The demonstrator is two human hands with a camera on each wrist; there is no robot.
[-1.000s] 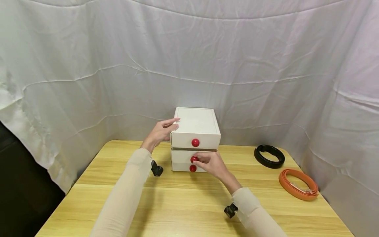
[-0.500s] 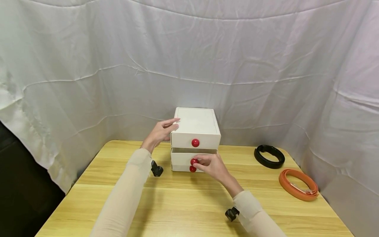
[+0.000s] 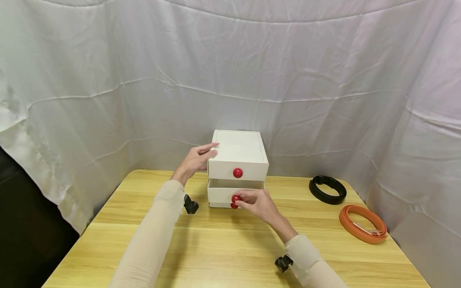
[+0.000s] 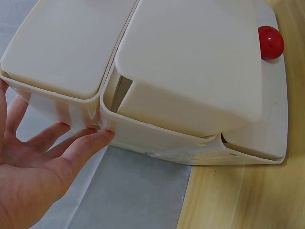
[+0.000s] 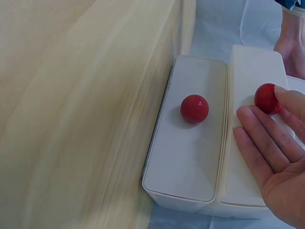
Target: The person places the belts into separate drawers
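Left hand: our left hand (image 3: 195,160) rests with straight fingers against the left side of the white plastic three-drawer box (image 3: 237,152), near its top edge; the left wrist view shows the fingertips (image 4: 97,137) touching the box wall, holding nothing.
Landmark: the drawer box stands at the back middle of the pale wooden bench (image 3: 230,248), in front of the white cloth backdrop (image 3: 230,72).
Right hand: our right hand (image 3: 257,202) pinches the red round knob (image 3: 235,198) of the middle drawer (image 3: 223,194), fingers curled about it.
Progress: we judge the middle drawer partly drawn out; a dark gap shows under the top drawer, whose own red knob (image 3: 237,173) sits flush. Full opening is left to do.
Look of the drawer: a shallow, glossy white tray with rounded corners; the bottom drawer (image 5: 188,148) below it appears closed.
Right of the box: a coiled black belt (image 3: 327,189), then, further right, a coiled orange belt (image 3: 363,223), both untouched.
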